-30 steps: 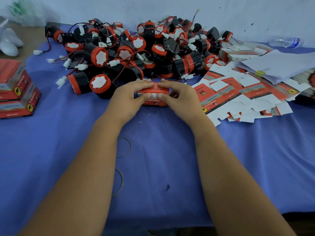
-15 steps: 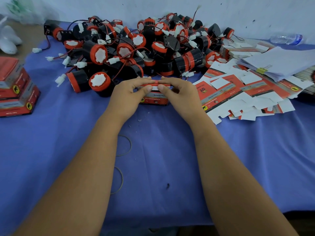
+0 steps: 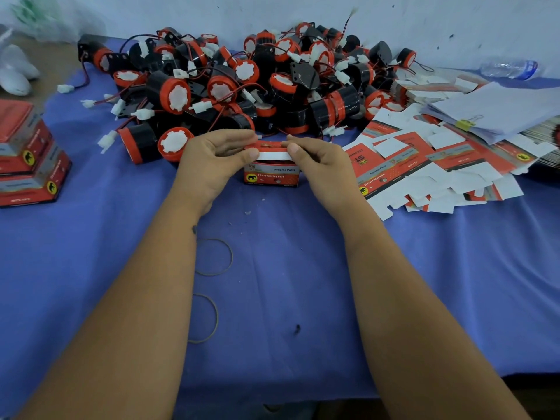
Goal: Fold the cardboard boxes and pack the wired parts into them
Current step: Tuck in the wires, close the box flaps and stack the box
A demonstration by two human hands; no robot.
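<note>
A small red and grey cardboard box (image 3: 271,176) stands on the blue tablecloth at the middle. Its top lid flap is raised, showing the white tuck edge. My left hand (image 3: 212,159) pinches the flap's left end between thumb and fingers. My right hand (image 3: 321,160) pinches its right end the same way. Behind the box lies a big heap of black and orange wired parts (image 3: 242,83) with red wires and white plugs. What is inside the box is hidden by the flap.
Flat unfolded box blanks (image 3: 424,165) fan out at the right, under clipped white papers (image 3: 497,110). Stacked packed boxes (image 3: 24,165) sit at the left edge. Two rubber bands (image 3: 213,257) lie between my forearms. A water bottle (image 3: 509,68) lies far right.
Both hands lifted from pressing the box top and now hold the lid flap raised, so the white tuck edge shows. The box front is more exposed.
</note>
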